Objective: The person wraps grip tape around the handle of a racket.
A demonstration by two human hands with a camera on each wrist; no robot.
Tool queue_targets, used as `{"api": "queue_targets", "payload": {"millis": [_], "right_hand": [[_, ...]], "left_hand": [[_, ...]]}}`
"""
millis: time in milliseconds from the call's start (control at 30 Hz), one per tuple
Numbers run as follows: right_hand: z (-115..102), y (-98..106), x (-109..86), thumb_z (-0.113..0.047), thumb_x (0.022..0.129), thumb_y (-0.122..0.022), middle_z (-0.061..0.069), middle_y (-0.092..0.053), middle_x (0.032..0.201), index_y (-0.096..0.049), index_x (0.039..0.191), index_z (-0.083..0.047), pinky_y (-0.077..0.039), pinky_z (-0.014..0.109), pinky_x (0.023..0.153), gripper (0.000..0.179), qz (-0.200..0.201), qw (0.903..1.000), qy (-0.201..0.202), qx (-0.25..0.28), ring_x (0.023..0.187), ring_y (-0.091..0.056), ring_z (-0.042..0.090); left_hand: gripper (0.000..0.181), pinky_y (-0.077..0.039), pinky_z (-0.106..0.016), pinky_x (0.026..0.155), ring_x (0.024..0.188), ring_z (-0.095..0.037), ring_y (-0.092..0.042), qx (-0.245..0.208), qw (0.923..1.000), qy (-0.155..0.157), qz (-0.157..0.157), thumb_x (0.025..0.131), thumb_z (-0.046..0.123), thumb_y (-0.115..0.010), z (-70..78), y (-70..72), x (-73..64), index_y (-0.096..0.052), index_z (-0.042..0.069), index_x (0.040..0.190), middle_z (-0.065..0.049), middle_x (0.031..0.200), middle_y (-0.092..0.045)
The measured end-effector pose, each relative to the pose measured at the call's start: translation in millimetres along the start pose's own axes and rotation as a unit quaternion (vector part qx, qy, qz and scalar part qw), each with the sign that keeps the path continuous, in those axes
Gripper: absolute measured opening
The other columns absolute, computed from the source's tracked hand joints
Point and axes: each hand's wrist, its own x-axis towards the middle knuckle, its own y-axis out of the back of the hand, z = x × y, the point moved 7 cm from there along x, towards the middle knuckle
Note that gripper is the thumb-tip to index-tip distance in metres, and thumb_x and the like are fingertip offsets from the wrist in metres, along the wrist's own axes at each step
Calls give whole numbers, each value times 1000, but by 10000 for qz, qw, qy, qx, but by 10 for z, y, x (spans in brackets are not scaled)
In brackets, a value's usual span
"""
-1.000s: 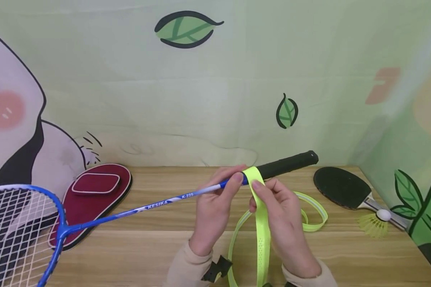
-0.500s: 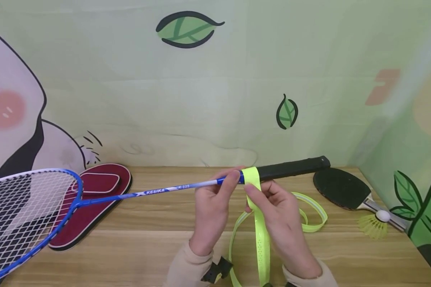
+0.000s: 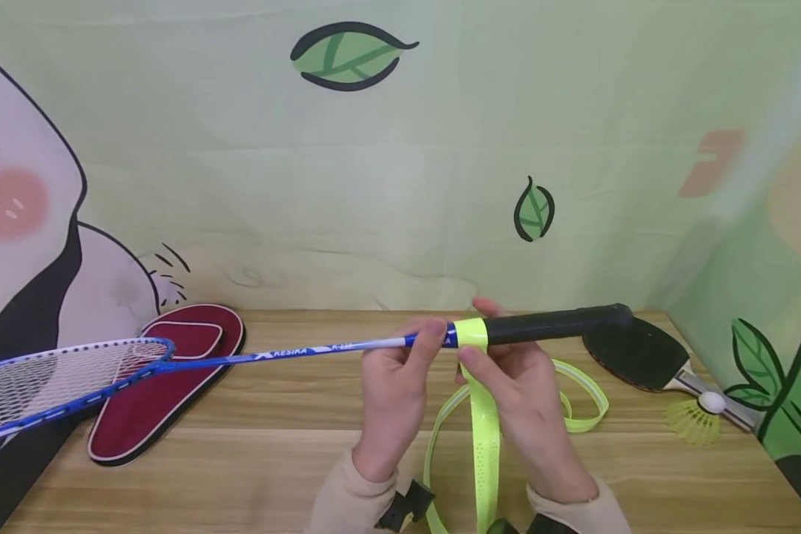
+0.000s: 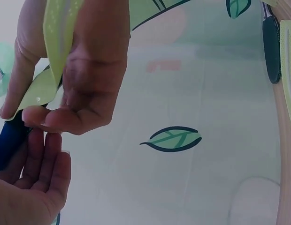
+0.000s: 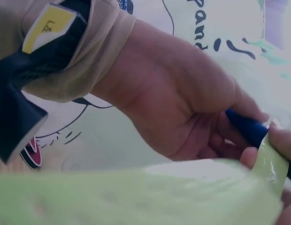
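A blue and white badminton racket (image 3: 294, 354) stretches across the head view, its black handle (image 3: 554, 324) pointing right. My left hand (image 3: 397, 393) holds it where the shaft meets the handle, thumb on the near side. A neon yellow grip tape (image 3: 486, 452) is wrapped as a band around the handle's start and hangs down in front. My right hand (image 3: 530, 408) pinches the tape just below that band, one finger reaching up behind the handle. In the left wrist view the tape (image 4: 58, 42) passes between the fingers of the right hand (image 4: 96, 89).
A dark red paddle case (image 3: 167, 408) lies at the left. At the right are a black table tennis paddle (image 3: 634, 352) and a yellow shuttlecock (image 3: 697, 419). More tape (image 3: 590, 393) loops on the wooden table (image 3: 240, 475) behind the right hand.
The racket has rolled about its shaft, its head now nearly edge-on, and the handle end has dropped and shifted right. The tape lies straighter around the handle; a right finger now shows above it.
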Motion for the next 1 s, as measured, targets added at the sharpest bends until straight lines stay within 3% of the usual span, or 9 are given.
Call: {"api": "queue_targets", "payload": {"millis": [133,200,333,433,533,600,667,833,1000], "right_hand": [[5,19,-11,1,93,-62,4,-66,87,-61,124,-1,-54,23,65,30,-111,9998,145,13,68,-60,14],[-3,29,-23,0,94,-61,4,-65,83,-63,116,1,-52,23,62,23,-53,9998,170,-35,66,-59,15],[-27,36,-38,-2,96,-59,6,-61,73,-63,108,4,-47,20,56,14,-14,9999,171,-17,63,-57,15],[-21,23,-35,-5,97,-58,6,-60,69,-64,102,2,-45,18,53,11,-52,9998,79,186,61,-56,14],[-8,6,-28,-5,98,-56,6,-60,71,-64,99,1,-47,19,54,10,-73,9989,-2,463,60,-56,14],[-2,-1,-22,-5,98,-55,5,-60,71,-64,96,1,-48,19,54,11,-38,9979,-51,643,60,-56,14],[0,7,-18,-6,99,-56,5,-59,70,-63,95,2,-47,18,53,11,70,9974,-114,710,59,-55,13],[24,70,-13,-13,97,-61,6,-57,65,-61,93,3,-44,17,47,16,490,9969,-473,385,56,-55,13],[14,105,-21,-14,96,-63,8,-61,65,-61,97,4,-44,18,45,18,490,9956,-731,-319,57,-60,15]], "left_hand": [[18,-31,-18,54,62,-12,-40,56,9999,-94,-26,97,13,-61,25,-22,-21,-71,-1,93,-6,78,-64],[18,-35,-18,55,66,-13,-46,12,9999,-144,-90,97,13,-61,35,-39,-27,-70,-3,92,-8,79,-64],[21,-50,-25,82,97,-20,-58,-450,9970,-284,-566,96,12,-62,67,-101,-28,-63,-5,109,-16,107,-64],[37,-54,-30,85,117,-26,-54,-1517,9799,-352,-1243,95,1,-59,84,-169,-27,-48,-1,131,-21,133,-54],[50,-57,-26,69,114,-25,-59,-2443,9518,-387,-1814,93,-10,-53,94,-221,-25,-37,4,138,-25,138,-51],[48,-57,-25,63,108,-24,-63,-2614,9439,-443,-1967,93,-12,-51,99,-229,-20,-39,4,136,-28,135,-52],[39,-58,-27,63,108,-25,-63,-2403,9505,-491,-1906,94,-10,-52,99,-216,-6,-44,-2,132,-30,130,-55],[24,-58,-38,81,100,-24,-64,-1182,9847,-106,-1278,95,3,-60,54,-129,14,-63,-8,117,-24,115,-65],[21,-56,-38,87,96,-24,-66,-559,9934,261,-972,94,8,-65,33,-62,17,-70,0,112,-14,106,-71]]}}
